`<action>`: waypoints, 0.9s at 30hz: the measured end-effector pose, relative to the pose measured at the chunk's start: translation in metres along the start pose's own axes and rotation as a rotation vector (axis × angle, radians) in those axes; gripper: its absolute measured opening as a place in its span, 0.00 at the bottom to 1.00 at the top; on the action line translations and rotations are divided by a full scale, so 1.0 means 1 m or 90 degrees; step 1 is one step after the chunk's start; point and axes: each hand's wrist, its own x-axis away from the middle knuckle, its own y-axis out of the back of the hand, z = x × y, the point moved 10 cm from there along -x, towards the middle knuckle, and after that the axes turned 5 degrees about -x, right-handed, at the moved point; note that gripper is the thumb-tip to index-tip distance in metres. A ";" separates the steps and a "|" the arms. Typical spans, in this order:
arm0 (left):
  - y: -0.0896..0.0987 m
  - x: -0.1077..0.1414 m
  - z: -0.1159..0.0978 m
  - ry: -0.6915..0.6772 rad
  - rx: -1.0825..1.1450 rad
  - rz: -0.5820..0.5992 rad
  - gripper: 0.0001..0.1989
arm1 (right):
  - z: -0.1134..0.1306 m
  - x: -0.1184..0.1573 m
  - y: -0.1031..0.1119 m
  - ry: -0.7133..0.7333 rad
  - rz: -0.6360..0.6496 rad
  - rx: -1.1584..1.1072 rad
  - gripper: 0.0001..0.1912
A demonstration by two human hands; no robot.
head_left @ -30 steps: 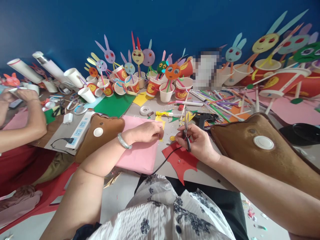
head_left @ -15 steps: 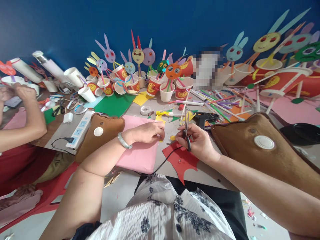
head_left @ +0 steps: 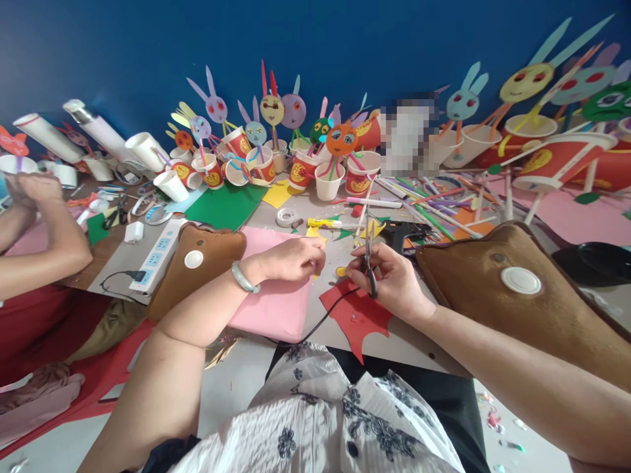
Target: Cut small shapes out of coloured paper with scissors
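Observation:
In my right hand (head_left: 389, 279) is a pair of scissors (head_left: 369, 253), blades pointing up and dark handles against my fingers. My left hand (head_left: 298, 258) has its fingers curled together above the right edge of a pink paper sheet (head_left: 276, 302); whatever they may hold is hidden. A small yellow paper disc (head_left: 340, 271) is by my right fingertips. Below that hand lies a cut red paper piece (head_left: 357, 325) with curved edges, and a black cord (head_left: 323, 320) runs across beside it.
Brown cushion-like pads (head_left: 473, 295) flank my arms, with a white power strip (head_left: 160, 253) at left. Behind are a black glue gun (head_left: 401, 233), a yellow marker (head_left: 323, 224), a tape roll (head_left: 287, 217) and paper-cup rabbits (head_left: 342, 141). A co-worker's hands (head_left: 37, 190) are at far left.
My left fingers have turned slightly inward; my right hand and the scissors stay nearly still. The co-worker's hands at the left have shifted a little lower.

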 end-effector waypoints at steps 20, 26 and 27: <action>-0.018 -0.001 0.006 0.173 0.337 -0.096 0.04 | 0.002 0.003 -0.001 0.037 0.010 -0.005 0.17; 0.000 0.004 0.016 0.228 0.546 -0.212 0.10 | 0.003 0.005 0.000 0.048 0.032 -0.040 0.20; 0.003 0.005 0.017 0.231 0.580 -0.232 0.11 | 0.003 0.006 -0.001 0.049 0.043 -0.026 0.21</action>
